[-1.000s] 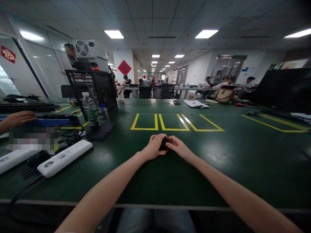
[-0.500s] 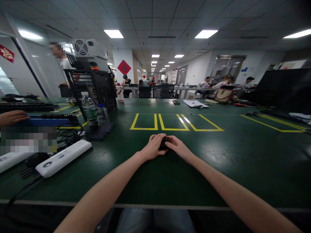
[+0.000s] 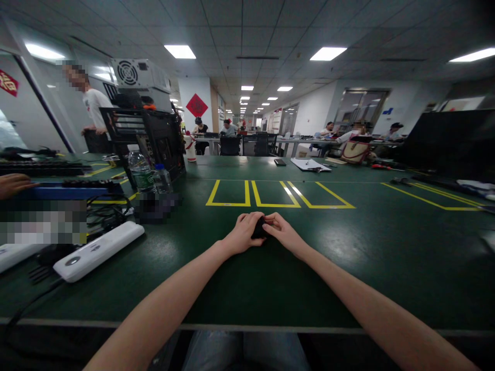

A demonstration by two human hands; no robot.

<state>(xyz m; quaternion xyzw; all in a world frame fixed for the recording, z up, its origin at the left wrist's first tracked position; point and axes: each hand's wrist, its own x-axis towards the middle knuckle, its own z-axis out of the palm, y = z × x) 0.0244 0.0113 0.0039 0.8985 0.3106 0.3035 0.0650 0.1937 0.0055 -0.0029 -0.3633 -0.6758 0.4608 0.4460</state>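
Object (image 3: 258, 228), small and black — held between half-curled left hand (image 3: 244, 232) and pinching right hand (image 3: 283, 232). Beyond object, yellow tape outlines (image 3: 228, 204); well left of it, white power strip (image 3: 102, 249).

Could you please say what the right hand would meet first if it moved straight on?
The small black object, which the right hand seems to touch; then, probably, the left hand.
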